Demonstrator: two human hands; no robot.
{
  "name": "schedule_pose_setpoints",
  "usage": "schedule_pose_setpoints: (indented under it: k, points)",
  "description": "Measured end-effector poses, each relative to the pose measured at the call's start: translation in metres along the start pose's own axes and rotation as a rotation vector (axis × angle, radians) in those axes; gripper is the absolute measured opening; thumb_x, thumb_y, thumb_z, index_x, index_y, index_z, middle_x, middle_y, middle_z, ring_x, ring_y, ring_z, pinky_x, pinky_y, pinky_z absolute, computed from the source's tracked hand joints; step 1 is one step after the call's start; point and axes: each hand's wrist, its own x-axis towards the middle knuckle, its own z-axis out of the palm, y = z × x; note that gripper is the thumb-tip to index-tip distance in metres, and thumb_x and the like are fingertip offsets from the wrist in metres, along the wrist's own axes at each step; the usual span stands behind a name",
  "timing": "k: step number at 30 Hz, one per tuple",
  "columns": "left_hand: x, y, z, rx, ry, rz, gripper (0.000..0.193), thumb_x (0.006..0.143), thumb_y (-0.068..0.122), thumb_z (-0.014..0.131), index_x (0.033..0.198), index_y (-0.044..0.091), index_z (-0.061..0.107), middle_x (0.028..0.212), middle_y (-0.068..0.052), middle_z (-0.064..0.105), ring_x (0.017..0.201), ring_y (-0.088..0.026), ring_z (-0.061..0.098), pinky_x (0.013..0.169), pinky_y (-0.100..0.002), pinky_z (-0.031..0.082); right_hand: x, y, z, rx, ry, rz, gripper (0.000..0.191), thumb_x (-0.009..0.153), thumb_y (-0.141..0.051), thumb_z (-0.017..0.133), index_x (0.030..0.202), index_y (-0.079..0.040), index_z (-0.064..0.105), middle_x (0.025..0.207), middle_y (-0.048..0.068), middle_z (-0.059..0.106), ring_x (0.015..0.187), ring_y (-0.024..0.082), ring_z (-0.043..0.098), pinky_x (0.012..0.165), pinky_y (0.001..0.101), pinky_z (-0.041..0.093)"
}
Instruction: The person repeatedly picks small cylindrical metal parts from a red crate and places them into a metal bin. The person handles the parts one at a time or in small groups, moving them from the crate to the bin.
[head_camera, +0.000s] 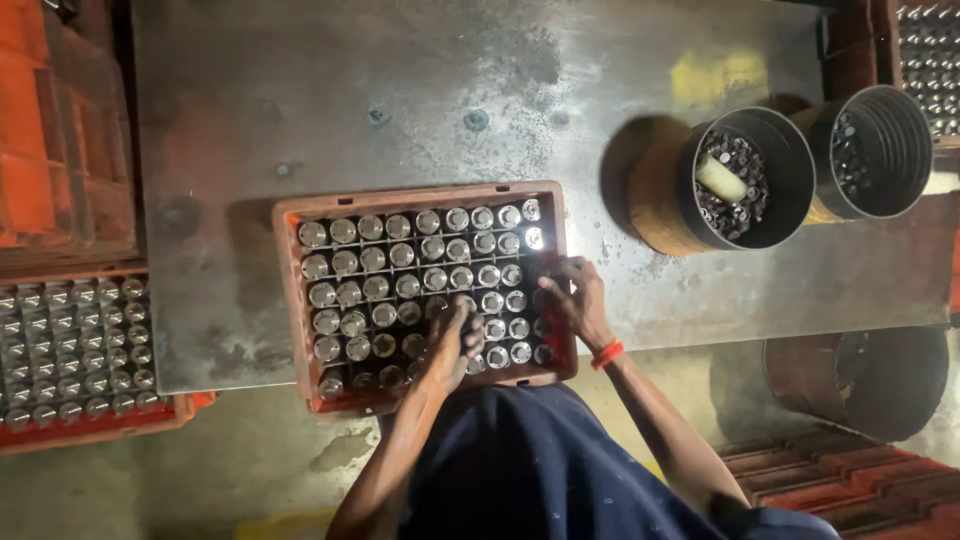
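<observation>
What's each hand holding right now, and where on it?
Left hand rests on the metal cylinders in the crate; whether it holds one cannot be told. Right hand touches the crate's right edge.

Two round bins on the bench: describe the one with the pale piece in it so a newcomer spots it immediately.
Start at the grey metal table and look to its far right, past the red crate of shiny cylinders under both hands. Two dark round bins stand there side by side. Pick the nearer bin: a cream-coloured stub lies on its small dark metal parts; the other bin has none.
</observation>
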Motion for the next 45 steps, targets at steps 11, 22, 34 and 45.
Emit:
schedule_pose_setpoints:
  k: [11,22,34,45]
  points:
    - [0.013,-0.024,0.012,0.250,0.079,-0.074,0.033,0.102,0.042,0.059,0.101,0.009,0.061,0.075,0.001,0.056,0.055,-0.005,0.046,0.044,-0.020,0.033,-0.006,-0.013,0.004,0.165,-0.121,0.373,0.026,0.089,-0.020,0.077,0.112,-0.008,0.074,0.109,0.010,0.074,0.094,0.029,0.074,0.083,0.0419,0.062]
    - [0.011,-0.007,-0.005,0.044,0.165,0.082,0.026,0.103,0.033,0.061,0.111,0.009,0.065,0.075,0.002,0.054,0.054,-0.006,0.044,0.046,-0.021,0.034,0.050,-0.010,-0.002,-0.187,0.047,-0.265,0.023,0.077,-0.009,0.075,0.099,-0.005,0.078,0.100,0.016,0.063,0.097,0.033,0.054,0.083,0.0434,0.048]
    - [0.010,-0.009,0.016,0.323,0.104,0.023,0.038,0.102,0.041,0.056,0.129,0.015,0.056,0.077,0.002,0.053,0.055,-0.003,0.041,0.044,-0.019,0.031,0.010,-0.028,0.030,0.418,-0.121,0.010,0.022,0.091,-0.022,0.079,0.106,-0.006,0.079,0.104,0.010,0.079,0.092,0.024,0.072,0.083,0.0358,0.059]
    - [0.021,-0.018,-0.027,-0.068,0.102,0.065,0.019,0.107,0.030,0.048,0.116,0.015,0.056,0.083,-0.003,0.058,0.054,-0.008,0.046,0.045,-0.022,0.035,0.099,-0.025,-0.004,-0.254,0.097,-0.230,0.028,0.087,-0.020,0.065,0.109,-0.013,0.081,0.107,0.010,0.059,0.105,0.030,0.051,0.093,0.0456,0.043]
